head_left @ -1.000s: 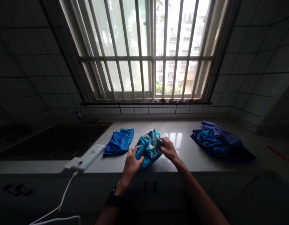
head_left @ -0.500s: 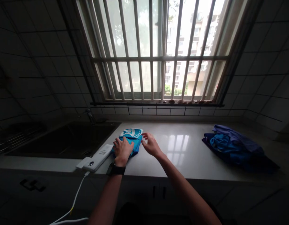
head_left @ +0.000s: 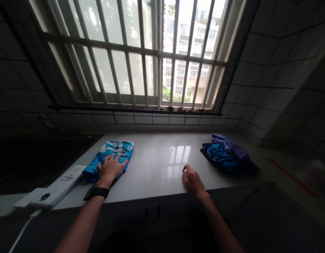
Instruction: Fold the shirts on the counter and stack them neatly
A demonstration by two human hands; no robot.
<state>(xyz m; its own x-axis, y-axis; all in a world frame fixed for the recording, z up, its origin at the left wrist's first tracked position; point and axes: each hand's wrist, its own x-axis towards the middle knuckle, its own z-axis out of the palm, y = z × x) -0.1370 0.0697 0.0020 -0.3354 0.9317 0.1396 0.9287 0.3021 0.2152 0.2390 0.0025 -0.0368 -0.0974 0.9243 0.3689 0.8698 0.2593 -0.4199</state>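
Observation:
A folded blue garment with white print (head_left: 127, 149), likely of shiny cloth, lies on the left part of the counter. My left hand (head_left: 112, 169) rests on top of it, palm down with the fingers spread, pressing on the cloth. A dark watch is on that wrist. My right hand (head_left: 193, 180) is over the counter's front part, away from the garment, its fingers loosely curled in and nothing visible in them. To its right lies a crumpled pile of clothes (head_left: 220, 154), blue, dark blue and purple.
A white power strip (head_left: 59, 186) with a cable sits left of the garment, beside the dark sink (head_left: 46, 158). The pale counter (head_left: 154, 168) runs below a barred window (head_left: 141, 52). A thin red strip (head_left: 291, 175) lies far right.
The view has turned to the right. My right hand has left the garment's side and moved right towards the pile, its fingers curling in. My left hand stays on the garment.

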